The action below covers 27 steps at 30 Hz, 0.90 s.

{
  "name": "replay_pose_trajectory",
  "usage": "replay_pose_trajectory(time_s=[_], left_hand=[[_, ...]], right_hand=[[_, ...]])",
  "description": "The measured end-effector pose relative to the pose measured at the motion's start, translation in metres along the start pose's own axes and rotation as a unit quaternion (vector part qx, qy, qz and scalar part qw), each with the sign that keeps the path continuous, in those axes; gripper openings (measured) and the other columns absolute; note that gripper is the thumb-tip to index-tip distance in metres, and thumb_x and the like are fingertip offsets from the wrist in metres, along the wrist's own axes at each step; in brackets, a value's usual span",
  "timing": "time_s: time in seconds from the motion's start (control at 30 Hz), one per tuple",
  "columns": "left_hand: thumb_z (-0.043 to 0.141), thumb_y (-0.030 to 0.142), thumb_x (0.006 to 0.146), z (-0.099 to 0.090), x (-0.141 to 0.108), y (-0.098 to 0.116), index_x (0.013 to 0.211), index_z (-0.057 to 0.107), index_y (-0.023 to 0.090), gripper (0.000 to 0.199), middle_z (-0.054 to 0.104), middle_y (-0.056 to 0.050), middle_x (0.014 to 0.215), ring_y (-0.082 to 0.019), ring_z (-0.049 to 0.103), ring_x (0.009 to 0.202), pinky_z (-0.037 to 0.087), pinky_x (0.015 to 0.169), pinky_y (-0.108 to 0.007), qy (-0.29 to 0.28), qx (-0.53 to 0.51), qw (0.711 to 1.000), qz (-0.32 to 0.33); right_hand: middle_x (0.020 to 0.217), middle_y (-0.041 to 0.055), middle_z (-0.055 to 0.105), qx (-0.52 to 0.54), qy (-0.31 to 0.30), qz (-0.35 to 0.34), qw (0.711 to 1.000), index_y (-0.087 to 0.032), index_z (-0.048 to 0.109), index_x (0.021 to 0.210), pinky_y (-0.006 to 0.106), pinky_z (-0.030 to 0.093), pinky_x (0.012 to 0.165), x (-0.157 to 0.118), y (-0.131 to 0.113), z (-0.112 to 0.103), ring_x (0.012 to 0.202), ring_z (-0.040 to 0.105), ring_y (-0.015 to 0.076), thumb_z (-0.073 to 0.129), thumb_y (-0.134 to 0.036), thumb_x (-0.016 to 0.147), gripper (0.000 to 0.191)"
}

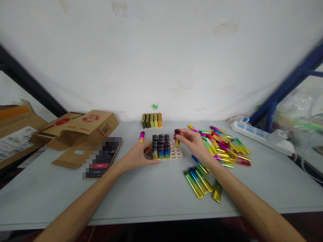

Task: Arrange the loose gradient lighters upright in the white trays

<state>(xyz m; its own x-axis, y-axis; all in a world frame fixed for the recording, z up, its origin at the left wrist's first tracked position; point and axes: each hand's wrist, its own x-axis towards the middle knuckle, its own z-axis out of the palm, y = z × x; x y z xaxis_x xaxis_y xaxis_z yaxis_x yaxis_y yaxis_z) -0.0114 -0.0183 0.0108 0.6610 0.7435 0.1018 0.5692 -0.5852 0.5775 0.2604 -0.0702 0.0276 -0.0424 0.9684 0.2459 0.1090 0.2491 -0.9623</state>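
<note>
A white tray (176,154) with rows of round-cornered slots stands mid-table. Upright lighters (160,148) with black tops fill its left and middle rows; the front ones are blue and yellow. At the tray's left end, my left hand (137,156) is closed about the edge, thumb along the front and fingers partly hidden. My right hand (193,141) pinches one upright lighter (177,137), black-topped with a red and yellow body, over the back right slots. Whether its base is inside a slot I cannot tell. A pink and yellow lighter (141,136) is behind my left hand.
Loose shiny lighters (224,146) lie heaped at right, with several more (198,181) in front. A filled lighter tray (151,121) stands by the wall. Cardboard boxes (93,126) and a phone (104,158) lie left; a power strip (259,136) lies far right.
</note>
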Motion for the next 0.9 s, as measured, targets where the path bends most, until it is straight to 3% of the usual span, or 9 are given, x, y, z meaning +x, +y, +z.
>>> replay_pose_trajectory(time_s=[0.17, 0.33, 0.5, 0.67, 0.77, 0.9], left_hand=[[0.083, 0.055, 0.073, -0.003, 0.0, 0.0, 0.09, 0.066, 0.017, 0.045, 0.062, 0.001, 0.077, -0.016, 0.052, 0.068, 0.038, 0.061, -0.026, -0.013, -0.007, 1.0, -0.005], [0.083, 0.053, 0.073, -0.003, 0.0, -0.001, 0.091, 0.067, 0.016, 0.044, 0.062, 0.001, 0.078, -0.017, 0.053, 0.069, 0.039, 0.062, -0.027, -0.019, -0.008, 1.0, -0.004], [0.084, 0.053, 0.073, -0.003, 0.0, -0.001, 0.09, 0.066, 0.017, 0.044, 0.061, 0.001, 0.078, -0.017, 0.053, 0.07, 0.04, 0.064, -0.027, -0.017, -0.005, 1.0, -0.005], [0.084, 0.053, 0.073, -0.002, 0.0, -0.001, 0.089, 0.065, 0.017, 0.044, 0.059, 0.002, 0.076, -0.016, 0.052, 0.068, 0.041, 0.063, -0.027, -0.012, -0.002, 1.0, -0.003], [0.083, 0.055, 0.074, -0.002, -0.001, 0.0, 0.09, 0.066, 0.017, 0.046, 0.06, 0.001, 0.077, -0.016, 0.053, 0.068, 0.04, 0.062, -0.027, -0.01, 0.004, 1.0, -0.002], [0.082, 0.054, 0.076, -0.002, -0.002, 0.002, 0.089, 0.065, 0.016, 0.044, 0.06, 0.001, 0.078, -0.016, 0.053, 0.069, 0.04, 0.063, -0.027, -0.003, 0.003, 1.0, 0.007]], right_hand=[[0.108, 0.0111, 0.079, -0.031, 0.009, -0.013, 0.999, -0.017, 0.069, 0.113, 0.039, 0.06, 0.093, 0.004, 0.02, 0.003, 0.099, 0.076, 0.023, 0.076, -0.047, 0.089, 0.039], [0.105, 0.0087, 0.078, -0.108, -0.006, -0.072, 0.991, -0.02, 0.065, 0.115, 0.037, 0.061, 0.088, 0.006, 0.032, 0.004, 0.098, 0.075, 0.0223, 0.067, -0.041, 0.098, 0.028], [0.108, 0.0077, 0.079, -0.219, -0.046, -0.115, 0.968, -0.022, 0.065, 0.119, 0.037, 0.061, 0.088, 0.005, 0.026, 0.004, 0.099, 0.077, 0.0232, 0.061, -0.034, 0.102, 0.021], [0.113, 0.01, 0.08, -0.29, -0.075, -0.107, 0.948, -0.02, 0.067, 0.122, 0.042, 0.058, 0.095, 0.005, 0.011, -0.003, 0.106, 0.076, 0.0265, 0.06, -0.033, 0.103, 0.024], [0.128, 0.0133, 0.075, -0.304, -0.143, -0.079, 0.939, -0.019, 0.063, 0.135, 0.045, 0.056, 0.102, 0.002, 0.006, -0.012, 0.116, 0.072, 0.0288, 0.069, -0.045, 0.097, 0.046], [0.151, 0.0222, 0.057, -0.335, -0.204, -0.053, 0.918, -0.016, 0.044, 0.156, 0.053, 0.048, 0.114, -0.004, 0.013, -0.021, 0.137, 0.058, 0.0371, 0.093, -0.052, 0.069, 0.106]])
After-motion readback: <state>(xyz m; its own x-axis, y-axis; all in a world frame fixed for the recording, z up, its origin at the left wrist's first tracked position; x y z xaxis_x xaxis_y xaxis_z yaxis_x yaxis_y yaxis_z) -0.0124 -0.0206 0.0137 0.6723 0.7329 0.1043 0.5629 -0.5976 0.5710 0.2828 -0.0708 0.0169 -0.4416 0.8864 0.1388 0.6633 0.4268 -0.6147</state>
